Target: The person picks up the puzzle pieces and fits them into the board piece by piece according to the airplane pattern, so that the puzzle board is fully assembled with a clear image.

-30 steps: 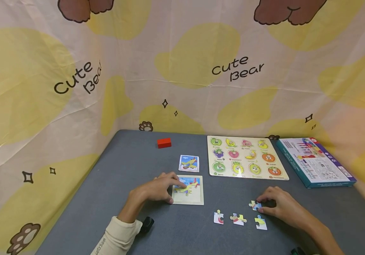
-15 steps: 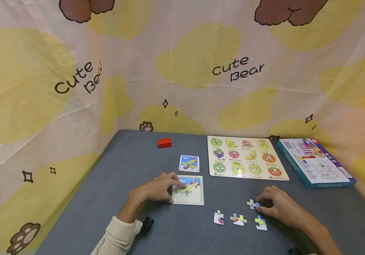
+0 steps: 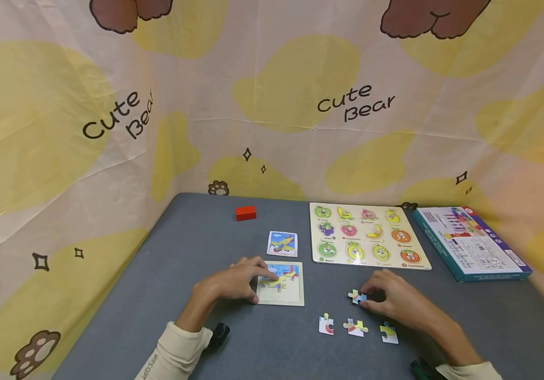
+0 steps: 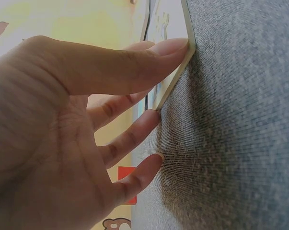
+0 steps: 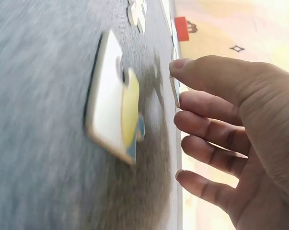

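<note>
The left hand [image 3: 236, 279] rests on the left side of a small puzzle tray [image 3: 295, 299], its thumb on the lower left corner and its index finger reaching over the partly filled plane picture. In the left wrist view that thumb lies along the tray's edge [image 4: 188, 50]. Between thumb and index finger, the right hand [image 3: 402, 301] pinches a blue and yellow puzzle piece [image 3: 357, 296], seen edge-on in the right wrist view. Below on the table are a red and white piece [image 3: 326, 325], a piece with yellow and pink [image 3: 355, 328] and a yellow-green piece [image 3: 388, 333].
A plane picture card [image 3: 282, 244] lies just behind the tray. Farther back are a red block [image 3: 245, 213], a fruit board [image 3: 371, 258] and, at the right, a teal-edged box [image 3: 473, 243]. A patterned cloth hangs behind the table.
The right hand has moved left toward the tray with the pinched piece, away from above the yellow-green piece. The left hand has stayed in place on the tray.
</note>
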### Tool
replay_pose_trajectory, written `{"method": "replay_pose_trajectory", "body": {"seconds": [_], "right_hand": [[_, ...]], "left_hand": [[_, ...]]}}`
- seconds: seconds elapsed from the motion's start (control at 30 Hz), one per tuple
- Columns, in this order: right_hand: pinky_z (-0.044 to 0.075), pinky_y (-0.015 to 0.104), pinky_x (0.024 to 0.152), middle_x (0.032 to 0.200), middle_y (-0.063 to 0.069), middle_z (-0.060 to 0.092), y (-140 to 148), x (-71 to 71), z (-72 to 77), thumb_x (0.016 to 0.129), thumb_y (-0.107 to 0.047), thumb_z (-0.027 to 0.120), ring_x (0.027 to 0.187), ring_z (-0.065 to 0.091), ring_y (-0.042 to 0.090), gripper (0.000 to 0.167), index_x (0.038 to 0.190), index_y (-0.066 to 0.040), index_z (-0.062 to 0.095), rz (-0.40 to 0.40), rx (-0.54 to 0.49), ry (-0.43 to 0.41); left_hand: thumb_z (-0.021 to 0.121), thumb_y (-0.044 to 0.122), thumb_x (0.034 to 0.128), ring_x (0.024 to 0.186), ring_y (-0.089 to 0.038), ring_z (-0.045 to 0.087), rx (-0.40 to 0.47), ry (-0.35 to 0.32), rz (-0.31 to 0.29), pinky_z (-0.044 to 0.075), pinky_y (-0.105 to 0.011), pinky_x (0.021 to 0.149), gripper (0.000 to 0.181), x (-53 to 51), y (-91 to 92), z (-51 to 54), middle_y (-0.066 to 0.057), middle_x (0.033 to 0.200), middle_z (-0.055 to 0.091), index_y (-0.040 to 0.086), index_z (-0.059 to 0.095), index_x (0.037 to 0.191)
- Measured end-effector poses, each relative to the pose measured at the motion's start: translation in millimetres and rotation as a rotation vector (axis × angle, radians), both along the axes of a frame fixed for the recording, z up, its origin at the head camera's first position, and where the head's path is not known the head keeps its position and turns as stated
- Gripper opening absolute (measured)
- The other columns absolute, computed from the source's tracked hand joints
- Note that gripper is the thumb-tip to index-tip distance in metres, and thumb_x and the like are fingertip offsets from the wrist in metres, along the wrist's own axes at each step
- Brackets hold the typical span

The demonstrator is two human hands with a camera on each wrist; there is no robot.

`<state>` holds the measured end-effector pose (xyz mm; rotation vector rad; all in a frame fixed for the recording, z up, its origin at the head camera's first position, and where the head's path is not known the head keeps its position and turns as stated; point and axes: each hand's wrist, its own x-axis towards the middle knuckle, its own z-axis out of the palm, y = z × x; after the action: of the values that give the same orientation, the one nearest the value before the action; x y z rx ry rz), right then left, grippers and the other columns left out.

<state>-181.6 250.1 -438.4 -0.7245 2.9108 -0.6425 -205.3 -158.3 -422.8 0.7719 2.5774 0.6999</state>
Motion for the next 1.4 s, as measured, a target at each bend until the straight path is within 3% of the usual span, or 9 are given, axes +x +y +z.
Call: {"method": "replay_pose_trajectory", "body": {"seconds": [0.3, 1.17, 1.4], "right_hand": [[0.050, 0.034, 0.082, 0.098, -0.017, 0.060, -23, -9.8, -2.8, 0.090, -0.040, 0.084, 0.092, 0.053, 0.004, 0.019, 0.100, -0.025, 0.078, 0.077, -0.018, 0.067], [0.054, 0.042, 0.094, 0.107, -0.010, 0.068, -95, -28.3, -4.0, 0.094, -0.034, 0.082, 0.105, 0.060, 0.012, 0.019, 0.105, -0.019, 0.080, 0.209, -0.034, 0.070], [0.054, 0.038, 0.086, 0.104, -0.008, 0.066, -115, -29.9, -1.4, 0.093, -0.035, 0.082, 0.098, 0.059, 0.011, 0.021, 0.105, -0.018, 0.080, 0.222, -0.019, 0.100]], "left_hand": [[0.088, 0.006, 0.0821, 0.118, -0.025, 0.046, -0.008, 0.005, 0.002, 0.039, -0.050, 0.099, 0.063, -0.3, -0.8, 0.0, -0.004, 0.137, 0.057, 0.023, 0.071, 0.140], [0.087, 0.007, 0.0842, 0.119, -0.025, 0.046, -0.013, -0.029, 0.025, 0.039, -0.052, 0.101, 0.061, -0.9, 2.3, 2.0, -0.004, 0.138, 0.056, 0.023, 0.071, 0.141], [0.087, 0.007, 0.0844, 0.118, -0.025, 0.045, -0.011, -0.038, 0.028, 0.040, -0.051, 0.100, 0.061, -0.3, 2.0, 4.1, -0.004, 0.138, 0.056, 0.023, 0.071, 0.141]]}}
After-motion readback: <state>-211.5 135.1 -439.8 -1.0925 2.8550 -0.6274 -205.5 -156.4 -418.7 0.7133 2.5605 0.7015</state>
